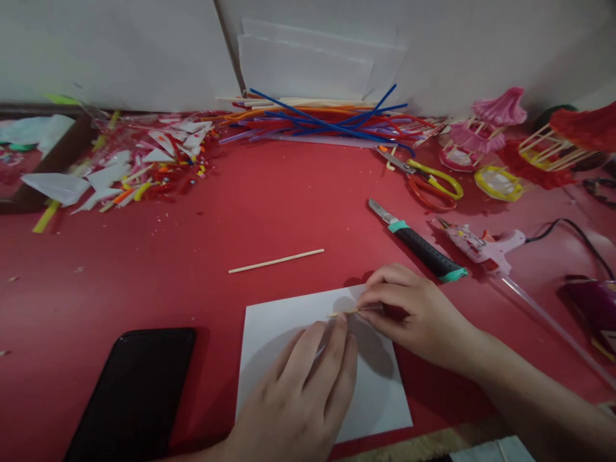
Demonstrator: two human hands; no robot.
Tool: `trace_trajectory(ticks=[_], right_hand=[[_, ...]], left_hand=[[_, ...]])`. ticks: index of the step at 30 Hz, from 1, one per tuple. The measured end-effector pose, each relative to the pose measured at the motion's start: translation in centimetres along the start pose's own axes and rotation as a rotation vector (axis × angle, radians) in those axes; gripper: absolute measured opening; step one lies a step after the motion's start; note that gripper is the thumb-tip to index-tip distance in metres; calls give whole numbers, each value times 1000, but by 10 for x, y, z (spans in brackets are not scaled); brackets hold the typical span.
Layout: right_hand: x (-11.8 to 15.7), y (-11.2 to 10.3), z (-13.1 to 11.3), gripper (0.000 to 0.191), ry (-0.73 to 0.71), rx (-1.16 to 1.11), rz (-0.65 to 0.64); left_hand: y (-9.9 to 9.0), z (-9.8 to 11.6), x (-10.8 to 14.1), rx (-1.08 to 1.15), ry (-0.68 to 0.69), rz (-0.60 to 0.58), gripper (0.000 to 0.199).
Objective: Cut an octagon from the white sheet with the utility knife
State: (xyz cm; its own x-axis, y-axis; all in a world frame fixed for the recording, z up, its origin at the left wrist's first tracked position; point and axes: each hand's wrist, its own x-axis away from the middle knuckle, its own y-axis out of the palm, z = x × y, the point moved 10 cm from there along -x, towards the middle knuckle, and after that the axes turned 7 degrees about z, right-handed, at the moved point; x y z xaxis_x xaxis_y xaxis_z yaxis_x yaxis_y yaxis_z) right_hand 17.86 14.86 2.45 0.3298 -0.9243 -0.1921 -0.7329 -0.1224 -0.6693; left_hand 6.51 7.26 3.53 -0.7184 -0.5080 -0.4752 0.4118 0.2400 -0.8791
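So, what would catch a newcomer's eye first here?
Probably the bright red table, with a tangle of blue, red and orange stems along its back. Next, the frilly pink model and red model at the back right. Nearest the viewer, the left hand and right hand work at a small stick over a white sheet.

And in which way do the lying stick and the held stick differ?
The lying stick touches no hand; the held stick is at the fingers of the left hand and right hand. The lying stick rests on the red table, the held stick over white paper. The lying stick shows fully; the held stick is partly hidden. Both look thin and pale.
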Motion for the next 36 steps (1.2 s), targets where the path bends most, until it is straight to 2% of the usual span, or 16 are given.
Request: trace_trajectory(ticks=[6,12,15,18,20,23,25,31,36], right_hand=[[0,-7,9,12,86,-66,0],[-1,-21,9,16,61,-11,102],[-2,-39,7,12,35,118,236],[2,-66,5,6,-2,374,458],[5,-77,12,10,30,546,529],[8,-78,35,31,145,698,480],[9,-74,47,41,170,745,429],[8,-64,61,37,166,799,313],[8,-67,61,40,210,789,334]], left_hand=[[1,2,2,-23,8,-24,36],[2,3,2,-48,7,-43,37],[1,3,2,-41,7,-19,36],[1,4,3,-37,33,5,35],[1,5,2,-37,45,1,36],[0,6,1,-29,59,7,36],[-2,6,1,-24,56,20,35],[-1,7,4,-35,67,31,34],[-2,5,-1,-44,67,26,33]])
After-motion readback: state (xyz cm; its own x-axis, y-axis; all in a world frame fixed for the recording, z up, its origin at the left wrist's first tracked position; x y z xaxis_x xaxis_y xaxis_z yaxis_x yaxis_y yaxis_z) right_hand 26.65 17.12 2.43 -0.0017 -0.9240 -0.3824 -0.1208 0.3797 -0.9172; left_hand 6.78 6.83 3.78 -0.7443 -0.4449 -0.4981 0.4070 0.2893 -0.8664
